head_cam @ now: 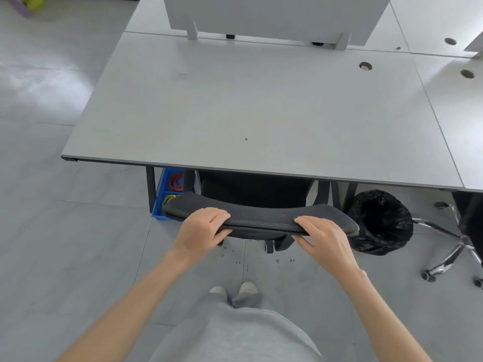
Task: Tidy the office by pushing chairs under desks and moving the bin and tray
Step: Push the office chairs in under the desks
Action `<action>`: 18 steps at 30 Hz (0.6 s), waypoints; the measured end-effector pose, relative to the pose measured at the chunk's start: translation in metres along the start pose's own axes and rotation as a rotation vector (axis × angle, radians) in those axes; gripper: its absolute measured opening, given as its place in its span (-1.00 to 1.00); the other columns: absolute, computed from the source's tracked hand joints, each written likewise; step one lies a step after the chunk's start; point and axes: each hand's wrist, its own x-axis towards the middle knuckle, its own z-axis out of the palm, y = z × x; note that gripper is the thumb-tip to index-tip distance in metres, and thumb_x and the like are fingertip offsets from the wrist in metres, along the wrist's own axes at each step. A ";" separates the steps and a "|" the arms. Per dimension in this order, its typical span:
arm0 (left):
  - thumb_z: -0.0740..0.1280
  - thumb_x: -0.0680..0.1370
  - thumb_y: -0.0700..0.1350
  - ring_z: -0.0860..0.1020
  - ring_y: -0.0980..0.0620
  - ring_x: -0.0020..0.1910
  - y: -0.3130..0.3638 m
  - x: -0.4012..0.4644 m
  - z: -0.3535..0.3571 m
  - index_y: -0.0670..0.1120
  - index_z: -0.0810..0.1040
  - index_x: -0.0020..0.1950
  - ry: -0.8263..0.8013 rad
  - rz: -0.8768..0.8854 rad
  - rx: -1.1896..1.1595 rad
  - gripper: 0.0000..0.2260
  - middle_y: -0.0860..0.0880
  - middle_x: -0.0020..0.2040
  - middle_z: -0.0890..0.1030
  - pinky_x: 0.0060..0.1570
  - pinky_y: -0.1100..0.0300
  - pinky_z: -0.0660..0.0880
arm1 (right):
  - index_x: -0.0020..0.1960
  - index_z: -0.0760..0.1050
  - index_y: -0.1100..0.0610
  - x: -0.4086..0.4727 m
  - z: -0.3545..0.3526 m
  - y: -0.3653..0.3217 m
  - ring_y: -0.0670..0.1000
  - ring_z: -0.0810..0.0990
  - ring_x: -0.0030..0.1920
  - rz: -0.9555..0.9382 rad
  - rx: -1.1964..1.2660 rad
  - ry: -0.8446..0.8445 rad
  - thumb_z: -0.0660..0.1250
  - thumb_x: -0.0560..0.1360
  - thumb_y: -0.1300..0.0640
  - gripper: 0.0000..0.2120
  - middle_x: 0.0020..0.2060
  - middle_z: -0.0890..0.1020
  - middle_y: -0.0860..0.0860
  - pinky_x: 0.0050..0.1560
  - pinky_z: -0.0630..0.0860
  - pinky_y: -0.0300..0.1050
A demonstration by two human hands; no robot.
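A black mesh office chair (261, 214) stands tucked under the white desk (248, 108), only its backrest top and a caster showing. My left hand (201, 229) grips the left part of the backrest's top edge, fingers over it and thumb beneath. My right hand (325, 237) grips the right part the same way. A bin (381, 220) lined with a black bag stands on the floor right of the chair, half under the desk edge. A blue tray (163, 197) with red and yellow rings sits on the floor under the desk's left side, beside the desk leg.
A second chair's chrome star base (449, 246) with casters stands at the far right. A grey divider panel (274, 17) rises at the desk's back. Adjoining desks (454, 100) continue to the right. Grey tiled floor (65, 244) spreads to the left and behind me.
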 end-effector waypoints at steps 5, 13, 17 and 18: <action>-0.02 0.62 0.10 0.67 -0.02 -0.09 0.004 -0.018 0.000 -0.17 0.65 0.03 0.117 -0.034 -0.054 -0.48 -0.08 -0.08 0.70 -0.02 0.14 0.56 | 0.03 0.60 0.21 -0.015 0.005 -0.007 0.05 0.65 -0.04 0.053 0.016 0.057 0.13 0.52 -0.07 -0.58 -0.06 0.68 0.04 0.06 0.45 -0.15; -0.02 0.61 0.12 0.66 0.00 -0.07 0.007 -0.026 -0.003 -0.15 0.65 0.04 0.080 -0.073 -0.129 -0.48 -0.06 -0.06 0.70 0.03 0.19 0.53 | 0.02 0.61 0.20 -0.021 -0.001 -0.014 0.04 0.65 -0.05 0.073 0.043 0.021 0.10 0.53 -0.11 -0.54 -0.07 0.69 0.03 0.05 0.45 -0.17; -0.01 0.60 0.13 0.66 0.00 -0.06 0.008 -0.029 -0.005 -0.14 0.65 0.04 0.071 -0.082 -0.147 -0.48 -0.06 -0.06 0.70 0.04 0.19 0.52 | 0.04 0.61 0.21 -0.024 -0.002 -0.017 0.05 0.65 -0.02 0.092 0.064 -0.001 0.19 0.47 -0.04 -0.62 -0.05 0.69 0.04 0.05 0.47 -0.12; 0.02 0.60 0.13 0.66 0.00 -0.06 0.008 -0.030 -0.005 -0.14 0.65 0.05 0.067 -0.084 -0.152 -0.51 -0.06 -0.06 0.70 0.04 0.18 0.52 | 0.04 0.61 0.21 -0.024 -0.002 -0.017 0.05 0.65 -0.03 0.085 0.058 0.002 0.19 0.46 -0.04 -0.62 -0.05 0.69 0.04 0.04 0.48 -0.12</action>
